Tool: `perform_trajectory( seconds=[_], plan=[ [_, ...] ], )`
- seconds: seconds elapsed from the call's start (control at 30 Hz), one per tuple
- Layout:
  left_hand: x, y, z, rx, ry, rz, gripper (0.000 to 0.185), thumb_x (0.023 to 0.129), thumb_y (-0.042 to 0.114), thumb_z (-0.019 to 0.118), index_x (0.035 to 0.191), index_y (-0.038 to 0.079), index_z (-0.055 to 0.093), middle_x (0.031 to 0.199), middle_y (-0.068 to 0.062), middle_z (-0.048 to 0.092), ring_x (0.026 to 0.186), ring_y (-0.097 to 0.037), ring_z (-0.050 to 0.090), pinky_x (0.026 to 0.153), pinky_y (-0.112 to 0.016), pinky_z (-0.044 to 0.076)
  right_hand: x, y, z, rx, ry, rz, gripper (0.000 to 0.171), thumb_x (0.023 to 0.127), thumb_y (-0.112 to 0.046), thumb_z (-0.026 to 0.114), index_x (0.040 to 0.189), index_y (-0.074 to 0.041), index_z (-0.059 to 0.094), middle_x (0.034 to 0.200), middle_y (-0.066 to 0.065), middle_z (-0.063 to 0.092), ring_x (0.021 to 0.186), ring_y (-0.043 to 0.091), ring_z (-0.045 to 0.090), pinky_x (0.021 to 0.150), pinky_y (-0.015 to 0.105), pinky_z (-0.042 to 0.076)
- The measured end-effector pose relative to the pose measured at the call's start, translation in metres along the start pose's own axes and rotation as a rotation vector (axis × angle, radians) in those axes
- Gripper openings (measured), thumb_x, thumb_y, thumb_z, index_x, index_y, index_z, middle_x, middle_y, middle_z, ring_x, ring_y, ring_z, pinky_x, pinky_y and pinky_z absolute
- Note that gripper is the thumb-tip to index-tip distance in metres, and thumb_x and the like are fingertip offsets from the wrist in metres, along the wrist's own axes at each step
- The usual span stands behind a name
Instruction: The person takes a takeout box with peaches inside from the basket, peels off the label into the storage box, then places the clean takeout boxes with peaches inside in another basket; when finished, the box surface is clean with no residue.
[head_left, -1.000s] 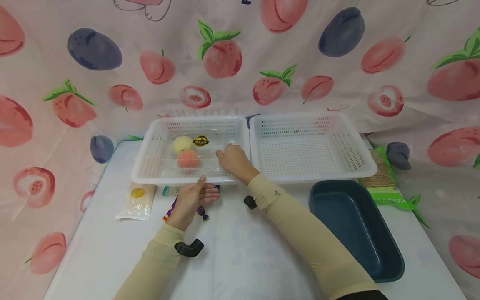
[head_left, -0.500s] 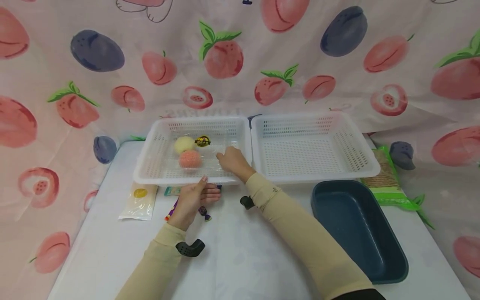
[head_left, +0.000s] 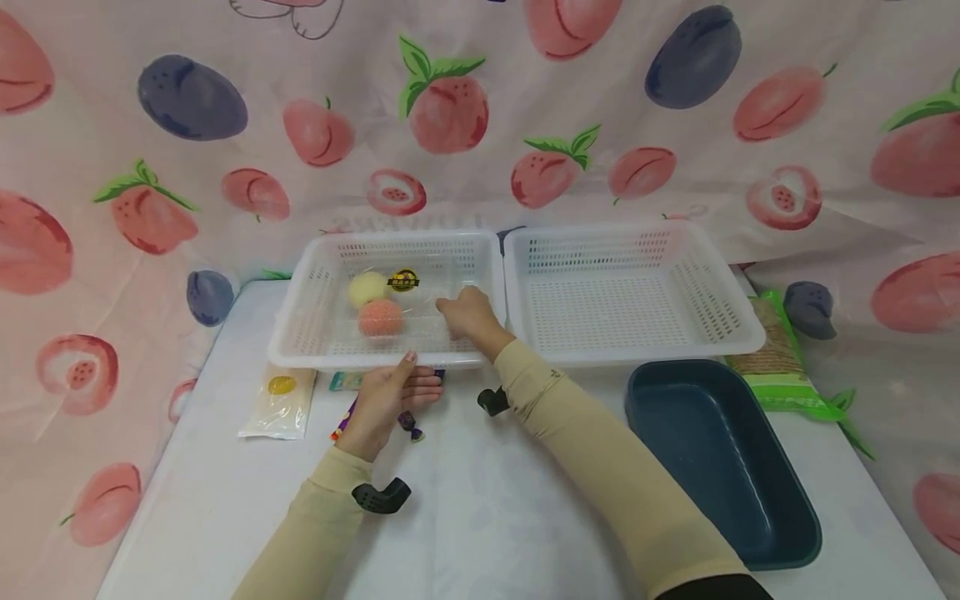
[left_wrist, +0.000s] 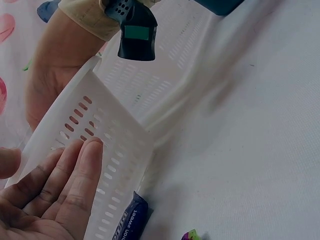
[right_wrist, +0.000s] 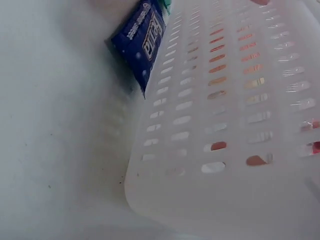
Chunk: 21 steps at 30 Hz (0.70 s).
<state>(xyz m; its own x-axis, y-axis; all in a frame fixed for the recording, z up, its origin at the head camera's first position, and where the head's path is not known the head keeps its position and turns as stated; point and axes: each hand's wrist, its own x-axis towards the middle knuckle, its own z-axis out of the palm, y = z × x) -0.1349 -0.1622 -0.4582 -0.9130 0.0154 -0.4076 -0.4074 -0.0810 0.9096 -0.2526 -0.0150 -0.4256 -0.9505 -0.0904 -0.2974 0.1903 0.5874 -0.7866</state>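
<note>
In the head view my left hand (head_left: pixel 386 404) lies at the front wall of the left white basket (head_left: pixel 300 354), fingers straight and thumb up by the rim. The left wrist view shows its fingers (left_wrist: pixel 75 190) along the slotted outer wall. My right hand (head_left: pixel 472 317) reaches inside this basket, fingers curled at the right end of a clear plastic box (head_left: pixel 423 321); its fingertips are hidden. At the box's left end are a pale yellow ball (head_left: pixel 367 289) and an orange ball (head_left: pixel 380 317). Beside them is a black and gold label (head_left: pixel 403 280).
A second white basket (head_left: pixel 600 354) stands to the right. Before it sits a dark blue tub (head_left: pixel 720 467), with a green-edged bag (head_left: pixel 780 358) behind. A whitish packet (head_left: pixel 277 404) lies front left. Near my left hand are a blue packet (right_wrist: pixel 142 42) and a purple wrapped sweet (head_left: pixel 408 423).
The head view has shifted slightly. My right hand has moved a little, staying at the box's right end. My left hand stays at the basket's front wall.
</note>
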Motion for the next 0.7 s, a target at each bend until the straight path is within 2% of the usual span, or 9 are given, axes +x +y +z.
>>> perform_trajectory(
  seconds=[0.13,0.23,0.3,0.37,0.47,0.57,0.7],
  plan=[
    [0.001,-0.001,0.000,-0.009,0.000,0.003,0.058,0.113,0.038,0.047,0.127,-0.016,0.062,0.105,-0.015,0.078,0.090,-0.016,0.078,0.085,-0.033,0.063,-0.003,-0.003,-0.003,0.048,0.015,0.008,0.055,0.106,-0.034,0.059,0.137,0.011,0.054,0.116,0.024,0.072,0.074,0.024,0.078,0.071,0.026,0.056],
    [0.002,-0.001,0.000,-0.016,0.002,0.013,0.057,0.113,0.037,0.047,0.125,-0.016,0.063,0.102,-0.014,0.078,0.088,-0.016,0.077,0.084,-0.033,0.063,-0.007,-0.005,-0.007,0.057,0.022,0.005,0.053,0.105,-0.035,0.061,0.133,0.010,0.057,0.115,0.023,0.074,0.070,0.021,0.078,0.072,0.025,0.056],
    [0.001,-0.001,0.001,-0.010,0.000,0.022,0.058,0.113,0.038,0.047,0.125,-0.016,0.063,0.103,-0.015,0.078,0.088,-0.016,0.078,0.084,-0.033,0.063,-0.010,-0.006,-0.011,0.055,0.026,-0.001,0.048,0.104,-0.036,0.062,0.124,0.008,0.063,0.106,0.020,0.076,0.066,0.017,0.076,0.072,0.026,0.055],
    [0.000,-0.001,0.001,-0.001,-0.001,0.032,0.058,0.113,0.038,0.047,0.124,-0.017,0.063,0.104,-0.017,0.078,0.087,-0.016,0.078,0.083,-0.033,0.063,-0.013,-0.006,-0.016,0.054,0.035,-0.024,0.042,0.104,-0.035,0.063,0.110,0.005,0.070,0.091,0.014,0.076,0.062,0.015,0.074,0.071,0.026,0.053],
    [0.000,-0.001,0.002,0.009,-0.001,0.035,0.058,0.113,0.037,0.047,0.125,-0.017,0.063,0.107,-0.019,0.078,0.088,-0.016,0.078,0.083,-0.033,0.063,-0.017,-0.006,-0.025,0.053,0.046,-0.065,0.040,0.103,-0.034,0.063,0.093,0.003,0.075,0.069,0.004,0.070,0.057,0.013,0.068,0.069,0.027,0.051],
    [-0.001,-0.001,0.001,0.007,-0.003,0.030,0.058,0.113,0.037,0.046,0.127,-0.018,0.062,0.108,-0.019,0.078,0.088,-0.016,0.078,0.084,-0.033,0.063,-0.021,-0.005,-0.036,0.076,0.049,-0.091,0.041,0.103,-0.032,0.063,0.092,0.005,0.077,0.061,-0.001,0.064,0.056,0.012,0.063,0.068,0.027,0.049],
    [0.000,-0.003,0.000,0.004,-0.006,0.025,0.059,0.113,0.038,0.046,0.127,-0.017,0.061,0.107,-0.017,0.078,0.089,-0.016,0.078,0.086,-0.034,0.063,-0.029,-0.002,-0.052,0.123,0.043,-0.086,0.041,0.103,-0.032,0.063,0.099,0.007,0.076,0.065,-0.001,0.064,0.059,0.010,0.066,0.066,0.023,0.052]
  ],
)
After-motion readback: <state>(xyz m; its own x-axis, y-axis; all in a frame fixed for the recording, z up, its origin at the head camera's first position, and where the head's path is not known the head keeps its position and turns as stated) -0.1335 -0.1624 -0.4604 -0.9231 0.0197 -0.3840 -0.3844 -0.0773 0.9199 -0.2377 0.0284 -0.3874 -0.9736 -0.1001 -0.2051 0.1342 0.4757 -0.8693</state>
